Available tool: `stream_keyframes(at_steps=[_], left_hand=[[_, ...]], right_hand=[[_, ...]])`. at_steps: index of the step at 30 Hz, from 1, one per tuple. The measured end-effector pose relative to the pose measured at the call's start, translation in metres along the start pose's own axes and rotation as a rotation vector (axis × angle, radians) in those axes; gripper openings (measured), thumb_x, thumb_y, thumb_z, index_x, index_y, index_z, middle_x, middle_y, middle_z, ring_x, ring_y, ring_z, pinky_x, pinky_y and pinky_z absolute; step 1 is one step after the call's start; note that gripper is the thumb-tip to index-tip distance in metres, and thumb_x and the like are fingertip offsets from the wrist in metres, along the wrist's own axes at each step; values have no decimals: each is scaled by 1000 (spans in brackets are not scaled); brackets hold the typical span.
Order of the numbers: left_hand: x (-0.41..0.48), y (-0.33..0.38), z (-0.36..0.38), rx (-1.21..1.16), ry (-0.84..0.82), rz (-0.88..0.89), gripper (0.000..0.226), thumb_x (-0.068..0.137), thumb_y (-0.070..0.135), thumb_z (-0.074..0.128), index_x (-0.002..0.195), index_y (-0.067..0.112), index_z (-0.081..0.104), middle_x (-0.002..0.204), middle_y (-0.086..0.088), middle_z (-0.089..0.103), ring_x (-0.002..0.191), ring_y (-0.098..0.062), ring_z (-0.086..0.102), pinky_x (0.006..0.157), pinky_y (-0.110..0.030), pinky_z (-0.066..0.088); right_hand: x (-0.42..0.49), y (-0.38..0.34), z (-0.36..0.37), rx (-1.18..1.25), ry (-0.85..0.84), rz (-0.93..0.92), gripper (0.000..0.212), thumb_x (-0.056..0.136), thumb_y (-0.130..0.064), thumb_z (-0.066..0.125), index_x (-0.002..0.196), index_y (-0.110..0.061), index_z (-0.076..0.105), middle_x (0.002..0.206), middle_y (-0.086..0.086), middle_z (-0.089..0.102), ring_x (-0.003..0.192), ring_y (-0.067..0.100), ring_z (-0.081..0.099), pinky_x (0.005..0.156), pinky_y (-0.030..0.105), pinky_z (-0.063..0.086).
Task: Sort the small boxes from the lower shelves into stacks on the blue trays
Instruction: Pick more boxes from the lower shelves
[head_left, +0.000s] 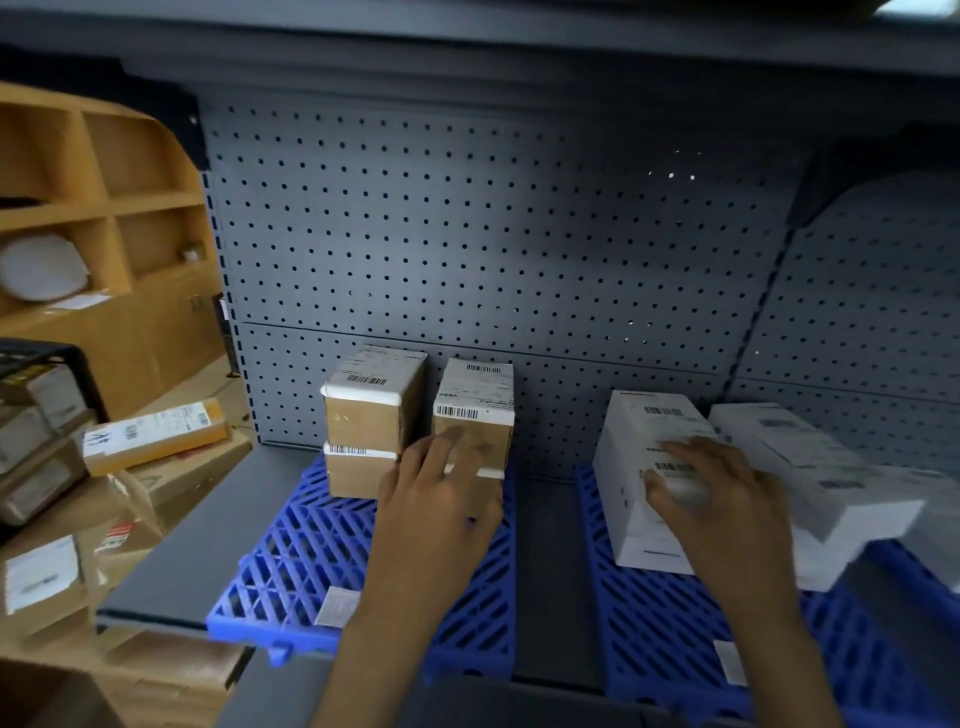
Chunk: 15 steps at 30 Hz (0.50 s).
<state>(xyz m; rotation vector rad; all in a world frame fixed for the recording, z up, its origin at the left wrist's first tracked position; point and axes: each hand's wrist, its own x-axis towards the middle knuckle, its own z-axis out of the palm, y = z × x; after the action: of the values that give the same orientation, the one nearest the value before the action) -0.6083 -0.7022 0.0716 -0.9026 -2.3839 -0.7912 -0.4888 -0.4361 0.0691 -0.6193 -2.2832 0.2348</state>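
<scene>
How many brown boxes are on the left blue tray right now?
4, in two stacks: top-left box, bottom-left box, top-right box, bottom-right box mostly behind the left hand. Others may hide behind.

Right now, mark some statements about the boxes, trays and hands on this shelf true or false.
The left blue lattice plastic tray carries brown cardboard boxes. True.
The left hand touches a white box. False: its fingers touch the right brown cardboard stack.
The right hand grips the tall white box. True.
The right blue lattice plastic tray holds nothing. False: white boxes stand on it.
</scene>
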Motion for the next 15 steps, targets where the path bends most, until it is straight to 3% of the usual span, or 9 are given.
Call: stream_keyframes(at_steps=[4, 10, 15], left_hand=[[1, 5, 20, -23, -58, -35, 44, 94, 37, 63, 137, 34, 55, 150, 8, 45, 135, -24, 43, 100, -48, 48], [-8, 15, 28, 15, -103, -44, 47, 94, 46, 47, 139, 35, 51, 153, 8, 43, 136, -25, 43, 100, -49, 49], [-18, 25, 32, 47, -90, -67, 42, 98, 45, 47, 138, 36, 44, 151, 5, 46, 133, -28, 47, 97, -52, 51]], right_hand=[[5, -2, 5, -41, 10, 8, 61, 84, -71, 46, 125, -32, 70, 139, -4, 59, 111, 37, 60, 89, 48, 47], [1, 3, 10, -66, -32, 38, 67, 86, -79, 38, 132, -38, 64, 149, -8, 50, 121, 35, 56, 99, 51, 43], [-3, 3, 6, 37, -15, 25, 60, 89, -72, 53, 131, -32, 67, 149, -3, 51, 122, 42, 54, 101, 54, 42]])
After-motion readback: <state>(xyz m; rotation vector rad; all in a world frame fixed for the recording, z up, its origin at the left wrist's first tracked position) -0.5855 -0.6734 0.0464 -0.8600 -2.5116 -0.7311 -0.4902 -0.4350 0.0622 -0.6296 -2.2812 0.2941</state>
